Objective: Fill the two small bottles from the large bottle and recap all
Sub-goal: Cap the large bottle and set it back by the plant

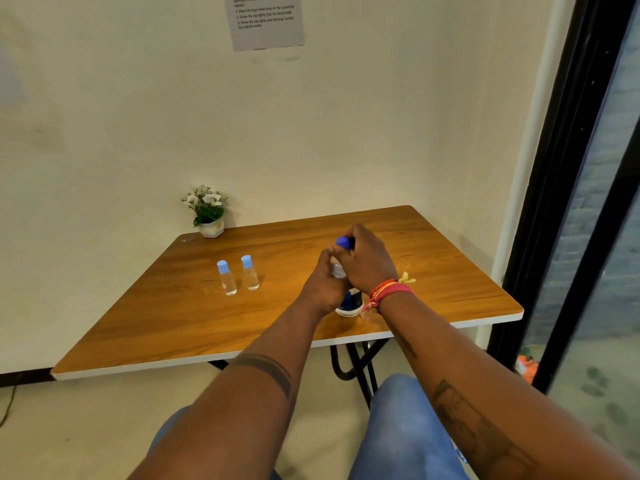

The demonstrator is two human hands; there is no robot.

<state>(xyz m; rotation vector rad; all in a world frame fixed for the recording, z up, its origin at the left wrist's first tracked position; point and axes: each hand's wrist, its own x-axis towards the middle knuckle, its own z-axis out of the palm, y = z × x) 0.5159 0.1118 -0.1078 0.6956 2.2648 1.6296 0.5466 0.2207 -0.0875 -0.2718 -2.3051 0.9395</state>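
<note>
Wood-grain table with white edge band and rounded corners. Large bottle, white with dark label, stands upright near the front edge. Left hand grips its body; right hand curls over the blue cap. Two small bottles, clear plastic cylinders with light-blue caps on, stand side by side left of the hands, well apart from them. Potted plant at back-left corner. Bare table surface to the right.
</note>
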